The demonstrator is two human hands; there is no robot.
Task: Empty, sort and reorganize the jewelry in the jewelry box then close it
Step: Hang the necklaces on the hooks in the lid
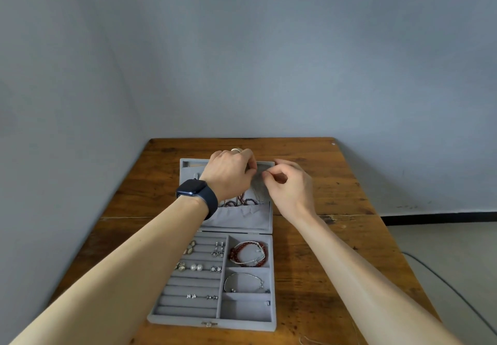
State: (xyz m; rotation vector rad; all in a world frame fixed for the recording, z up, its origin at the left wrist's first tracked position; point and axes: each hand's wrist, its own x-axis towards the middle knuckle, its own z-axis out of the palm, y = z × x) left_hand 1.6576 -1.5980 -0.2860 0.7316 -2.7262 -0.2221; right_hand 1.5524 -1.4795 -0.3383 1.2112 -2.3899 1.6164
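Bare grey-blue wall (269,49) fills the upper half of the head view, and below it a worn wooden table (309,237) runs away from the person, with pale floor (443,242) showing at 3 o'clock. On the table lies the grey velvet jewelry box (272,277), opened flat: its base sits nearest the person and its lid (186,183) lies at 12 o'clock of the base, touching it along the hinge. A small metal clasp (209,324) sits on the base's edge at 6 o'clock. The 9 o'clock half of the base is padded rolls carrying several pairs of earrings (196,267). The 3 o'clock half is three compartments: the farthest holds a red bead bracelet (248,253) with pale strands lying across it, the middle one a thin silver bracelet (243,281). Inside the lid, a dark beaded necklace (236,201) hangs down into a fabric pocket (242,217). Both hands are over the lid's 1 o'clock corner. The left hand (228,172), with a dark watch (195,190) on its wrist, has its fingers curled towards the thumb at the lid's far edge; I cannot tell whether anything is between them. The right hand (290,186), just beside it at 3 o'clock, pinches thumb and forefinger on fine silvery chains (259,186) that hang down the lid's lining.
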